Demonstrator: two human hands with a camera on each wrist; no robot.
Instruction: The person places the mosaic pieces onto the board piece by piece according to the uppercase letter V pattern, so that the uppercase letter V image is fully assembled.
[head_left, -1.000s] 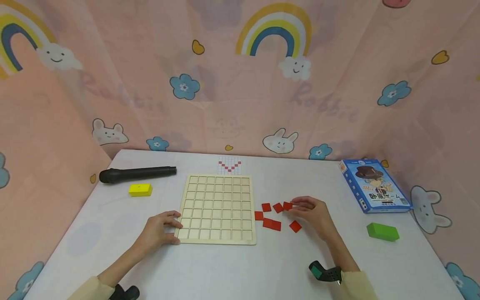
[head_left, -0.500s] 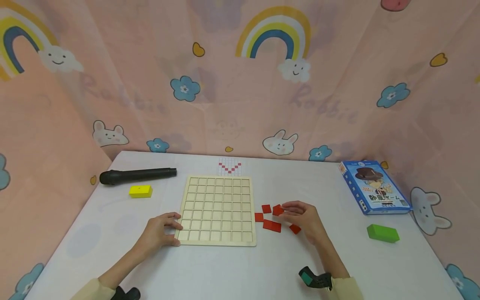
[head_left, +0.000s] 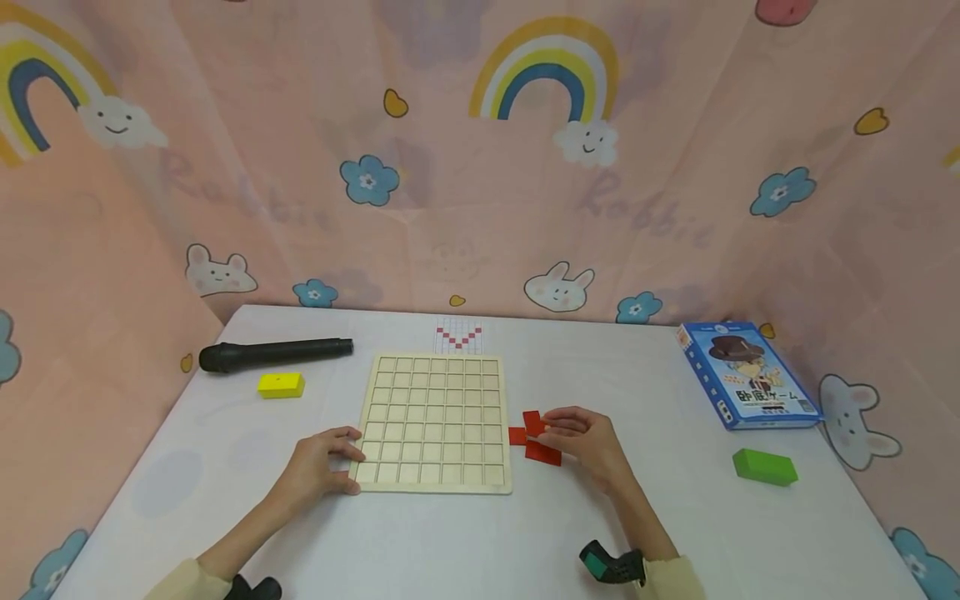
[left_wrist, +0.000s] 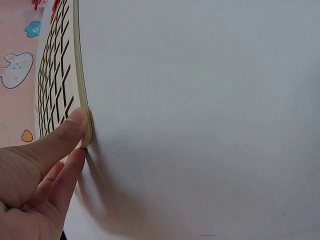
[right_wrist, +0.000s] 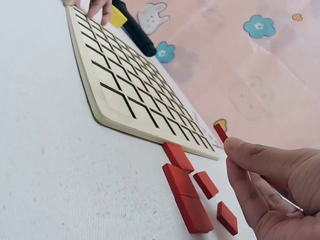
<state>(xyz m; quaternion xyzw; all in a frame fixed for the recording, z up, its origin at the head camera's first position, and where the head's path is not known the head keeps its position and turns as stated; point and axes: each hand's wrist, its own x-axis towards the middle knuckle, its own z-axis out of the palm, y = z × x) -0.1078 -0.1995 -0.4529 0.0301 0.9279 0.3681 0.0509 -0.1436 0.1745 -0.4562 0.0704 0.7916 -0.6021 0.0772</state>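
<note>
In the centre of the frame from the head view, a pale grid board (head_left: pixel 431 423) lies flat on the white surface (head_left: pixel 420 550), with the left hand (head_left: pixel 322 462) at its lower left corner. That hand is clamped on the corner, thumb and fingers against the wood. Just beyond the board's right edge, the right hand (head_left: pixel 588 437) pinches one red tile (right_wrist: pixel 220 132) between thumb and fingertips; the right wrist view shows the tile held up on its thin side.

The step in hand looks like gathering or picking up the tiles while the board is steadied. The next move seems to call for a light pinch and a small turn of the wrist to bring the tile flat, without nudging its neighbours: a red pair (right_wrist: pixel 187 197) lying side by side, a tile that seems to touch the board's edge (right_wrist: pixel 178 157), and two more loose ones (right_wrist: pixel 205 184).

The board's raised rim could catch a tile carried low. A paper pattern (head_left: pixel 459 336) sits close behind its top edge, so there is little room there. Below the board, between the forearms, the surface offers open room, and the green block (head_left: pixel 765 467) at the right of the frame stands well apart.
</note>
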